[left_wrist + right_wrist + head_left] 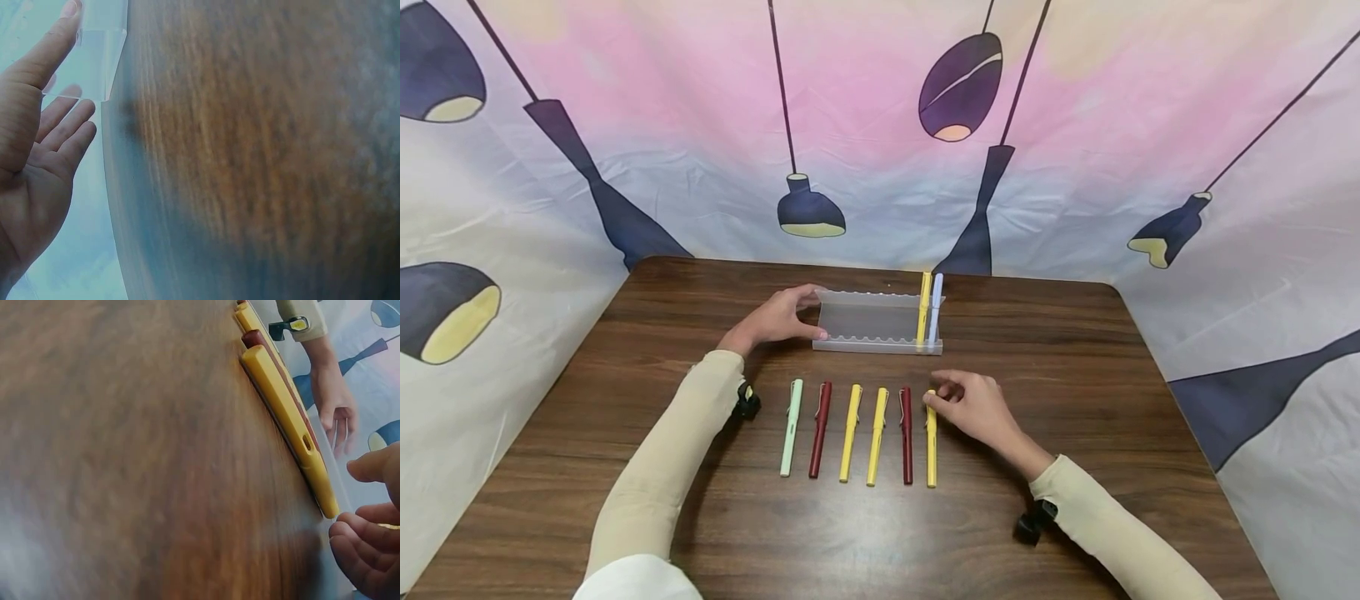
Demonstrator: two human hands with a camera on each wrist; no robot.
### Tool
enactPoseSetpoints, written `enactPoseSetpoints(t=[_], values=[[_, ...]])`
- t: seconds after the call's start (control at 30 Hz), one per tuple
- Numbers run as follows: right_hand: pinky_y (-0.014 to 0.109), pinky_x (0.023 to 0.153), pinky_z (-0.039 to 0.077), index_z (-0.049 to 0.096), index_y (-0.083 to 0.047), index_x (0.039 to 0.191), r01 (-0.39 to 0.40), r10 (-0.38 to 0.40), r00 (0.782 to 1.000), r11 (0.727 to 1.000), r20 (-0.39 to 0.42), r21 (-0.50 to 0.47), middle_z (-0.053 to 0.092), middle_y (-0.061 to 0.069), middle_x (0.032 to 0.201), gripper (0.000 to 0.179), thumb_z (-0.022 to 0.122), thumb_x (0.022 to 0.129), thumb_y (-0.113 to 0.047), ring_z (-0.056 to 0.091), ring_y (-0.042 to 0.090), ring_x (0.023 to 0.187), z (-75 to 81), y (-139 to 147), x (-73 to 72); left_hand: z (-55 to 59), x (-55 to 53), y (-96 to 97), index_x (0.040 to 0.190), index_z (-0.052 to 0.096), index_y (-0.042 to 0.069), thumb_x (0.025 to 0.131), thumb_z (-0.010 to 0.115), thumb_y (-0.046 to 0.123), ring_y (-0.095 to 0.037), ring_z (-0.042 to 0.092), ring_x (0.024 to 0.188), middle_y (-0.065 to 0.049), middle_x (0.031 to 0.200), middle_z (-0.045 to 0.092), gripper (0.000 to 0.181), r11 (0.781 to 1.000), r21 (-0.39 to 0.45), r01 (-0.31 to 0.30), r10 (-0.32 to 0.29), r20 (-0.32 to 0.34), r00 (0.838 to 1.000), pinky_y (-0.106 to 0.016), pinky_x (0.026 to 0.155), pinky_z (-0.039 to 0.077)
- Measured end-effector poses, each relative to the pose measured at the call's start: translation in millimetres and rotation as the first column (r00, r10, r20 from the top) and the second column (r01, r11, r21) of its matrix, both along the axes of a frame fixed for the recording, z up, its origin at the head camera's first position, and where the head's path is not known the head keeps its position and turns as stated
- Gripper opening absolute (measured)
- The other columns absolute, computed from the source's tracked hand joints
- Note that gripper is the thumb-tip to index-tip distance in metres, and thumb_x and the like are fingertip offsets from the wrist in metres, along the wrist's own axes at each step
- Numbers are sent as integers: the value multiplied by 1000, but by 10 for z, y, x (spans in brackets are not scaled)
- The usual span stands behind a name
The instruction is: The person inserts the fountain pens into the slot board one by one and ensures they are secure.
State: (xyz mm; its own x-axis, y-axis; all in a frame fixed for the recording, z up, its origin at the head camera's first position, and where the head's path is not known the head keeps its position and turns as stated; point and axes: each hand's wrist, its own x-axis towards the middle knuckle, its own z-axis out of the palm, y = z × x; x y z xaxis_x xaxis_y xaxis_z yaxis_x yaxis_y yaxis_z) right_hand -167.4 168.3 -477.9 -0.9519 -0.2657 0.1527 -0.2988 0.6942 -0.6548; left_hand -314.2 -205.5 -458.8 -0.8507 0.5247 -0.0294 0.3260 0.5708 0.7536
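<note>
My left hand (778, 317) grips the left end of a clear plastic pen rack (877, 345), its thumb at the front edge and its fingers toward the back. In the left wrist view, the thumb and fingertips straddle the rack's end (103, 62). A yellow pen (923, 310) and a pale blue pen (936, 308) lie in the rack's right end. My right hand (977, 406) is at the top end of the rightmost yellow pen (932, 450) on the table. In the right wrist view, thumb and fingers stand apart beside that pen's end (281, 400).
Left of that pen, a row holds a mint green pen (791, 429), a dark red pen (820, 429), two yellow pens (850, 433) and another dark red pen (907, 435). The brown wooden table (760, 533) ends at a patterned cloth backdrop (715, 167).
</note>
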Motion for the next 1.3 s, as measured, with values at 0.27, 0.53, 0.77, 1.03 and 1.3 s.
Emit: enactPoseSetpoints(t=[0.27, 0.53, 0.77, 1.03, 1.3], values=[[22, 54, 45, 74, -6, 121, 4, -5, 999, 1000, 40, 18, 66, -10, 72, 43, 83, 88, -32, 56, 4, 59, -28, -36, 28, 1, 5, -2, 152, 42, 7, 83, 88, 31, -38, 45, 143, -22, 154, 46, 87, 1000, -3, -1, 1, 0, 1000, -55, 117, 39], [21, 49, 39, 72, -5, 124, 6, -8, 997, 1000, 73, 28, 63, -11, 67, 47, 82, 88, -35, 51, 4, 53, -53, -55, 41, 11, 5, -1, 152, 42, 6, 83, 88, 31, -38, 45, 143, -22, 154, 46, 87, 1000, -10, -2, 2, -6, 1000, -55, 117, 38], [22, 49, 39, 74, -5, 120, 1, -4, 997, 999, 82, 45, 59, -11, 62, 45, 83, 87, -34, 50, 3, 51, -44, -88, 44, 16, 21, 5, 153, 42, 7, 83, 88, 28, -37, 45, 143, -21, 154, 46, 86, 1000, -6, -9, 9, 3, 1000, -54, 117, 39], [22, 49, 37, 76, -5, 113, -12, 7, 999, 996, 48, 92, 55, -11, 58, 41, 84, 87, -35, 47, 3, 49, -56, -112, 28, 3, 14, 10, 152, 42, 6, 83, 89, 28, -37, 46, 143, -21, 154, 47, 87, 1000, -6, -9, 9, -8, 1000, -54, 117, 39], [23, 51, 39, 76, -6, 106, -8, 6, 1000, 994, 20, 106, 54, -11, 57, 33, 84, 86, -31, 48, 3, 49, -71, -130, 22, -20, -4, 3, 153, 42, 6, 82, 89, 30, -37, 45, 143, -22, 154, 46, 88, 1000, -3, -9, 9, -8, 1000, -55, 117, 39]])
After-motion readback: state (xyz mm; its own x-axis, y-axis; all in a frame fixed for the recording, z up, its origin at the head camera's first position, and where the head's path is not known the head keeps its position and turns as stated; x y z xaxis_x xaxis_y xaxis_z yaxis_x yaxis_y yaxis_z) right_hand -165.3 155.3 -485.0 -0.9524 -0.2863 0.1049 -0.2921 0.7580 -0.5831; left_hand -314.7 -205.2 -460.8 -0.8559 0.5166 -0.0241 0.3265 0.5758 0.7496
